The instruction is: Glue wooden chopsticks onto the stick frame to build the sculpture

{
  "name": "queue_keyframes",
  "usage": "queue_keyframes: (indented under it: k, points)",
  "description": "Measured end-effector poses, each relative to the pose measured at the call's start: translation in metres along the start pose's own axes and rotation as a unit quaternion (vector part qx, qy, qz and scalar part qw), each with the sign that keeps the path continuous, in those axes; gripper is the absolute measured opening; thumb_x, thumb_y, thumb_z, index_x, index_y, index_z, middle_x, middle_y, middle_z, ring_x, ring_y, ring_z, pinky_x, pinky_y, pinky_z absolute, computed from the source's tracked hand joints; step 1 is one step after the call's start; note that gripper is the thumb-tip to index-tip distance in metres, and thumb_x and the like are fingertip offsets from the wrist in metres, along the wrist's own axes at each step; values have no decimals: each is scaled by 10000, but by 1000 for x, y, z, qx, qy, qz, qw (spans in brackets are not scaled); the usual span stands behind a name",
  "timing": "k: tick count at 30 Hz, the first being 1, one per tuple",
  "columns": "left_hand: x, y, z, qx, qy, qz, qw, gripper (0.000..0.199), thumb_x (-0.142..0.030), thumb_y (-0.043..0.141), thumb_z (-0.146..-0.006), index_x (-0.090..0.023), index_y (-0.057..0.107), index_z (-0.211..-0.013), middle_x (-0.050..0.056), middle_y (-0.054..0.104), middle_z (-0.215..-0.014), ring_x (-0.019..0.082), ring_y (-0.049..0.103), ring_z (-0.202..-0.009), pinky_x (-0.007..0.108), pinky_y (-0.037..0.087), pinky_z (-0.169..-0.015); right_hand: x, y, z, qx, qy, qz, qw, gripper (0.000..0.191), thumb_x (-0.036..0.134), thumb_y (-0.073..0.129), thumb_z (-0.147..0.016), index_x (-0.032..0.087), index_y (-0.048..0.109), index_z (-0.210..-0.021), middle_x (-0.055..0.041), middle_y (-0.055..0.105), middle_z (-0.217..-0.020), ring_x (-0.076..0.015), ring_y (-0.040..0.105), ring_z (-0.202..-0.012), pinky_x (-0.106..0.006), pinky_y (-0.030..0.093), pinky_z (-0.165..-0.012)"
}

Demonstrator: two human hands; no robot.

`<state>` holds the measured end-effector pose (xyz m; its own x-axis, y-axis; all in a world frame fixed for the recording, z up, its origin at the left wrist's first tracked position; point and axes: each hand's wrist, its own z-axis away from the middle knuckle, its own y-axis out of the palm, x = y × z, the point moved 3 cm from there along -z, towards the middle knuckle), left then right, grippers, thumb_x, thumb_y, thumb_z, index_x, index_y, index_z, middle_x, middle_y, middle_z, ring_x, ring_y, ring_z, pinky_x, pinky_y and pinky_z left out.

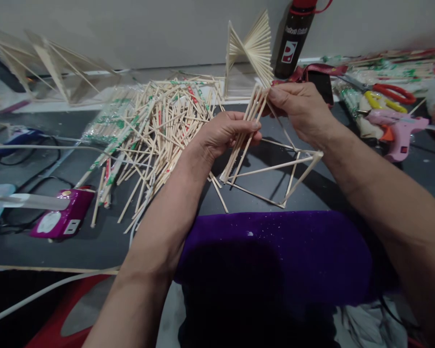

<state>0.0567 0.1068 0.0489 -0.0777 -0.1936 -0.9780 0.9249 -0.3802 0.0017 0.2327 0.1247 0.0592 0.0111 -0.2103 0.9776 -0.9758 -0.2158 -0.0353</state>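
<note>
A frame of thin wooden sticks (271, 169) stands on the dark table in front of me, with a fan of sticks joined near its top left side. My left hand (226, 130) is closed round the slanting sticks on the frame's left side, thumb on top. My right hand (299, 104) pinches the upper end of these sticks between thumb and fingers. Just behind, a twisted stick structure (251, 48) rises above my right fingertips; whether it joins the held frame cannot be made out.
Loose sticks (166, 125) lie heaped left of my hands. A purple power socket (63, 212) with cables is at the left. A black bottle (293, 41), scissors (391, 94) and a pink glue gun (396, 128) are at the right. Stick frames (54, 67) stand back left.
</note>
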Motion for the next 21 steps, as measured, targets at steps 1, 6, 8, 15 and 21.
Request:
queue_keyframes:
  k: [1,6,8,15,21]
  points:
    - [0,0,0,2,0,1,1000,193,-294,793,-716,-149,699,-801,32,728,-683,137,745,-674,210,526,-608,0,2,0,6,-11,-2,1000,356,543,774,-825,239,671,-670,-19,657,-740,-163,542,-733,-294,453,-716]
    - [1,-2,-1,-4,-5,4,1000,203,-302,801,-715,-155,705,-818,34,729,-695,149,751,-701,230,529,-625,1,4,0,34,-58,-14,998,399,570,739,-843,203,708,-687,-23,656,-710,-125,544,-612,-277,449,-630]
    - [1,-2,-2,-5,-5,5,1000,203,-305,797,-723,-155,705,-823,29,724,-691,150,752,-705,230,525,-626,2,3,0,36,-57,-14,998,393,546,755,-846,194,705,-679,-24,651,-700,-114,543,-597,-270,452,-616]
    - [-1,-1,0,5,-8,-2,1000,182,-274,766,-752,-138,686,-843,14,719,-700,123,737,-678,207,516,-632,4,5,1,20,-37,-23,999,382,477,803,-850,167,669,-670,-18,604,-633,-98,500,-533,-254,414,-536]
    - [-2,1,0,11,-12,10,1000,136,-236,744,-785,-126,671,-818,16,717,-686,95,711,-626,182,480,-595,3,6,0,4,-31,-70,997,268,285,775,-892,141,685,-683,-12,601,-622,-87,516,-512,-241,405,-520]
